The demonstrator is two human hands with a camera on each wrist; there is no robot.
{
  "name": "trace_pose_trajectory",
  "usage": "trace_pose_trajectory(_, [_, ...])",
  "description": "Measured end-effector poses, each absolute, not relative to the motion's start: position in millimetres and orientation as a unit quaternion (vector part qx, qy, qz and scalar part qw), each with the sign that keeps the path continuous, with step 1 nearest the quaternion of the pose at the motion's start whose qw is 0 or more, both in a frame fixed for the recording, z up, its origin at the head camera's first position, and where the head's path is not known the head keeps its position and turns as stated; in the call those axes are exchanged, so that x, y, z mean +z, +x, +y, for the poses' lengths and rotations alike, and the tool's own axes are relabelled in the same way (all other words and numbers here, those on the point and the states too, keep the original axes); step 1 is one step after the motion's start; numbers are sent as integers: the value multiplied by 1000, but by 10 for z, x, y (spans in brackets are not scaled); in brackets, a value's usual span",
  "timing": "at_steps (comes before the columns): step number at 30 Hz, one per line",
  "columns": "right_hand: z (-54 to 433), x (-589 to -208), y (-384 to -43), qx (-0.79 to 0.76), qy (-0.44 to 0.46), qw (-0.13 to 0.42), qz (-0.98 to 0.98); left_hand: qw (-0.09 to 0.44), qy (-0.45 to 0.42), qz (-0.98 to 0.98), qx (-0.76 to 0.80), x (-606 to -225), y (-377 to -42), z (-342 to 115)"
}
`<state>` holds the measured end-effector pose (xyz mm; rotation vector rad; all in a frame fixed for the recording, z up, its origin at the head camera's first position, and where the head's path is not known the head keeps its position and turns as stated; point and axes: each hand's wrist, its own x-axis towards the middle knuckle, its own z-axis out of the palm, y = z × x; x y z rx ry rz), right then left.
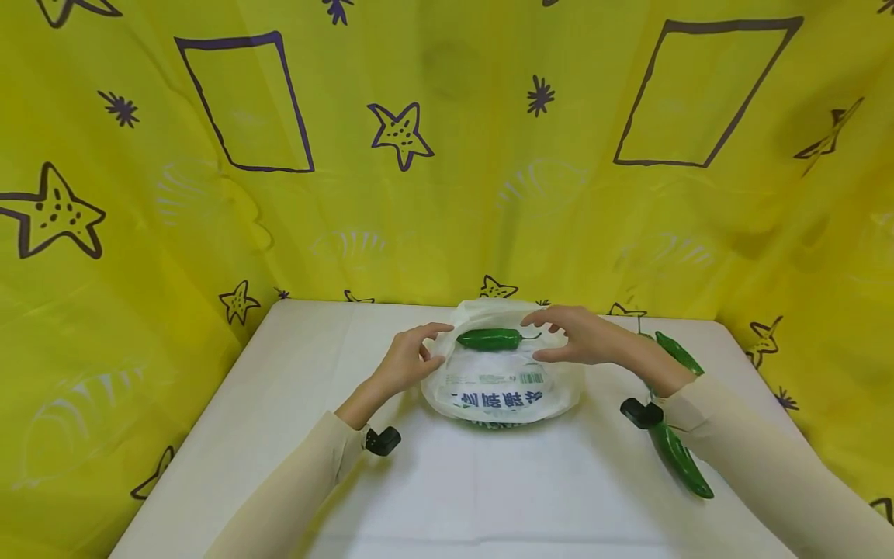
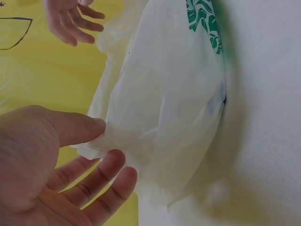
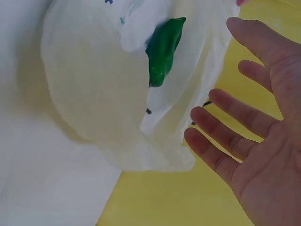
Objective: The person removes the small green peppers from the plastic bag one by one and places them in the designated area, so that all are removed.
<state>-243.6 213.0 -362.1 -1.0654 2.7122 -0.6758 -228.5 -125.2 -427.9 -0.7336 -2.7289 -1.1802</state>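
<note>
A translucent white plastic bag (image 1: 559, 396) with green and blue print lies on the table, its mouth facing up and spread. Inside that mouth is a green chili pepper (image 1: 489, 339), its thin stem pointing right. At the left side of the mouth is my left hand (image 1: 405, 359); its thumb (image 2: 89, 126) touches the bag's edge while the fingers stay apart from it. Across from it, my right hand (image 1: 583, 335) hovers by the right rim, fingers spread and holding nothing. In the right wrist view the pepper (image 3: 164, 52) shows partly, the bag's edge covering some of it.
More green peppers lie at the right of the white table (image 1: 279, 411): one pepper (image 1: 679, 353) beyond my right forearm, another pepper (image 1: 684, 466) below it, both partly hidden by the arm. A yellow patterned curtain (image 1: 461, 217) stands behind and at both sides.
</note>
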Motion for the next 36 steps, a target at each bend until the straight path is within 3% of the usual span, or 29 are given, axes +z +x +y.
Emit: trace_pose_trajectory(36, [1536, -4112, -2816, -196, -334, 107, 916, 43, -240, -891, -383, -4304, -2289, -1244])
